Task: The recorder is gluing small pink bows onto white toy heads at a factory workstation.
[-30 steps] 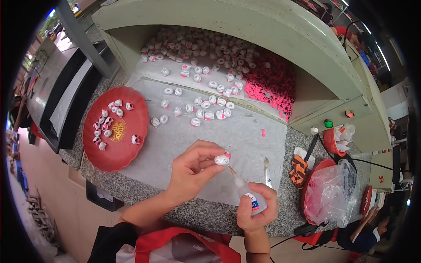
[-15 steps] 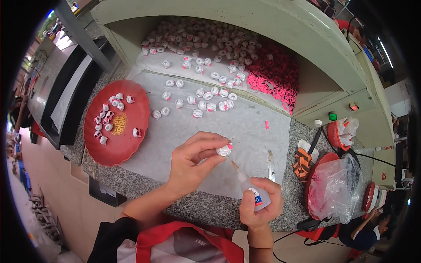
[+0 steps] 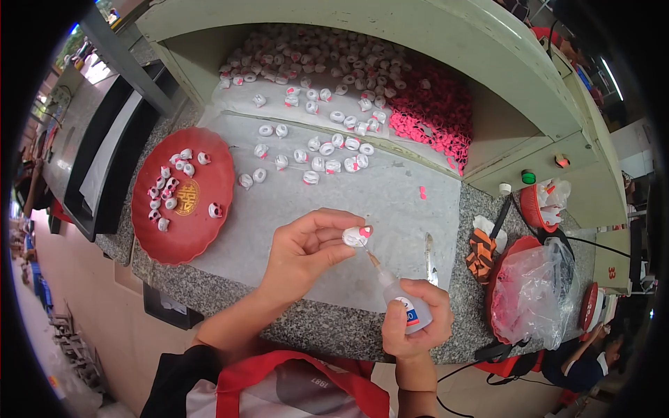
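Between the thumb and fingers of my left hand [image 3: 301,252] is a small round white figure piece [image 3: 355,237] with a pink part on its top right. My right hand [image 3: 417,319] grips a clear glue bottle [image 3: 410,306], tilted so that its thin nozzle [image 3: 373,258] points up and left. The nozzle's tip is at the piece's lower right side; whether they touch I cannot tell. Several like white pieces [image 3: 318,164] lie on the paper sheet [image 3: 300,202] farther off. A small pink part [image 3: 422,193] lies alone on the sheet's right side.
At left stands a red scalloped plate [image 3: 143,226] holding several white and pink pieces. The shelf at the back carries a heap of white pieces [image 3: 313,56] and a pile of pink parts [image 3: 432,118]. A slim metal tool [image 3: 430,259] and a bag-covered red tray [image 3: 529,292] are at right.
The white piece has been turned a little in my left fingers, so more of its pink part shows. The glue bottle stays in my right hand, with its nozzle still close to the piece.
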Available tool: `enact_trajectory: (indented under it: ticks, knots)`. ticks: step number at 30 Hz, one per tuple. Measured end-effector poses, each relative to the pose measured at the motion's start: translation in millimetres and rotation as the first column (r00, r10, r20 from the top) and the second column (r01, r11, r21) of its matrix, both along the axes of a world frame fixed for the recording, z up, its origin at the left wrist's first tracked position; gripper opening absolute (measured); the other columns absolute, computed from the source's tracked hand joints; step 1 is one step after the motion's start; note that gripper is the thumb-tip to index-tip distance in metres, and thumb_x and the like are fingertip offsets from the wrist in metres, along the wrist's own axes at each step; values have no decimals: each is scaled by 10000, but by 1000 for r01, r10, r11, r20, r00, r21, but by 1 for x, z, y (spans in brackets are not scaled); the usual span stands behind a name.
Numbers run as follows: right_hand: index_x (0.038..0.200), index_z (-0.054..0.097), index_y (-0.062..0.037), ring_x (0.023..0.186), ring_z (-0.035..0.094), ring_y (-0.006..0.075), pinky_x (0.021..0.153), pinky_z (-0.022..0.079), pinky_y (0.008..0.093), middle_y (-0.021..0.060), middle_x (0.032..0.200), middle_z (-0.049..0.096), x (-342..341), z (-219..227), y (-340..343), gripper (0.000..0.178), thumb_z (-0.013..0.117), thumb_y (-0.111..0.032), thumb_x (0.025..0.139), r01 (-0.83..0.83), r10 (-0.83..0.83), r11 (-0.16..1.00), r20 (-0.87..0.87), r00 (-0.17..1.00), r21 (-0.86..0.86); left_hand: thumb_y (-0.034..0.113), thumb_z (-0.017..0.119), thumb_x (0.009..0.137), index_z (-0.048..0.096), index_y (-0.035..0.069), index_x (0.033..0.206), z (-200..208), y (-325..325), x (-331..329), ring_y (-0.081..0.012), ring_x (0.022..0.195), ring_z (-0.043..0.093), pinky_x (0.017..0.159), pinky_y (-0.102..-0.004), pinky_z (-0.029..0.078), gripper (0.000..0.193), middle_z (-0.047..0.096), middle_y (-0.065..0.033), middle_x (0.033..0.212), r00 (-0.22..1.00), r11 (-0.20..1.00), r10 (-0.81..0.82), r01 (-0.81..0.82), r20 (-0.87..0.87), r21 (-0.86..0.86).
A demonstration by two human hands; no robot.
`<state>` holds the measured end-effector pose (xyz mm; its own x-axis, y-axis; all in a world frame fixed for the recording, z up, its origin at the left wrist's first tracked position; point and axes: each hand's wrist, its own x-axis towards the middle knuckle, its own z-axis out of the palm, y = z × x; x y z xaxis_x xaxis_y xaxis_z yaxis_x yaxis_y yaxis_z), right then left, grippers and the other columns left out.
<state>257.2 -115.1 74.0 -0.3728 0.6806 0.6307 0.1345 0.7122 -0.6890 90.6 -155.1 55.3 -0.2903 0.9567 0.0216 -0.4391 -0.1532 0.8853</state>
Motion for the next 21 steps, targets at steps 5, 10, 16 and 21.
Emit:
enact_trajectory:
  ticks: [5,10,16,21]
  knots:
    - [890,519,40,481,554,189,431,442,274,106,717,588,-1,-1,1,255,600,-71,676,0,0,1000,-25,1000,-6,-122,544,733,490,-52,1024,-1,-1,-1,-281,1031,535,874,-351,440,305,525,-161,1078,1000,1000,-7,7,14,-6]
    - [877,522,41,494,567,194,455,461,277,109,725,595,2,4,2,247,602,-58,666,6,-6,1000,28,1000,1,-117,548,730,485,-53,1037,-1,-1,-3,-283,1030,535,881,-357,432,320,530,-163,1075,1000,1000,1,-1,6,3]
    - [873,526,44,518,585,203,484,479,278,110,730,602,5,5,0,247,604,-53,660,-37,39,997,21,999,-69,-120,545,728,490,-62,1053,-2,0,-2,-287,1020,541,883,-356,429,334,529,-166,1080,1000,1000,-15,15,16,6]
    - [873,527,45,522,587,203,486,480,277,118,722,602,6,6,-2,250,609,-55,659,-8,10,994,21,1000,-107,-126,544,727,504,-64,1051,-2,0,-1,-293,1019,540,880,-356,432,333,527,-169,1083,999,999,-41,41,20,3]
